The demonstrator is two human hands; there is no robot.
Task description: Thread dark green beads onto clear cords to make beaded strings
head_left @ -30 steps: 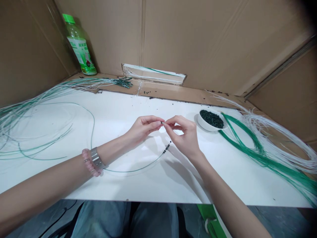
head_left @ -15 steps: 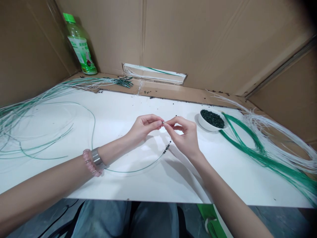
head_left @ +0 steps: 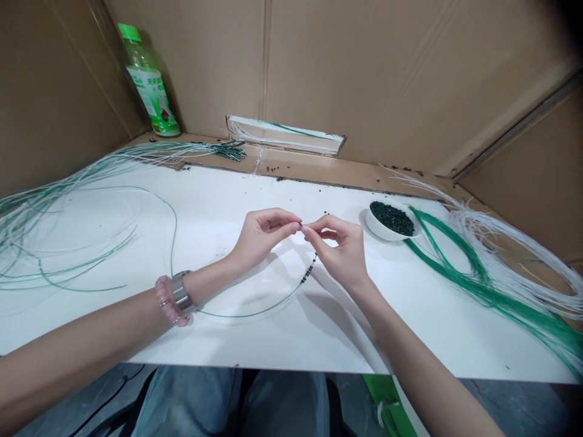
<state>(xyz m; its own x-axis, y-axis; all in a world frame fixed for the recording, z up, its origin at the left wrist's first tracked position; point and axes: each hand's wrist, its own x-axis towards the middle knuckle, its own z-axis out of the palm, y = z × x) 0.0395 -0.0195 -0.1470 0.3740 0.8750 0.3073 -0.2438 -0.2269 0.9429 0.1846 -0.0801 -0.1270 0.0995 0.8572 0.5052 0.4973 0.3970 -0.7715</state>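
Observation:
Thumb and forefinger of my left hand (head_left: 264, 237) pinch a tiny dark bead (head_left: 300, 224). My right hand (head_left: 339, 246) is closed in a pinch on the end of a thin green cord (head_left: 255, 315), its fingertips meeting those of the left. Several dark beads (head_left: 308, 273) are threaded on this cord just below the right hand. From there the cord curves down across the white table and passes under my left wrist. Whether the cord's tip is inside the pinched bead is hidden by the fingers.
A white bowl (head_left: 389, 230) of dark green beads stands right of my hands. Bundles of green cord (head_left: 483, 291) and white cord (head_left: 523, 243) lie beyond it. Beaded strands (head_left: 228, 150) stretch along the back left, near a green bottle (head_left: 152, 97). Cardboard walls (head_left: 319, 60) enclose the table.
Both hands stay pinched together in nearly the same place. The left hand has tilted slightly, and the beads on the cord have spread a little upward toward the right hand.

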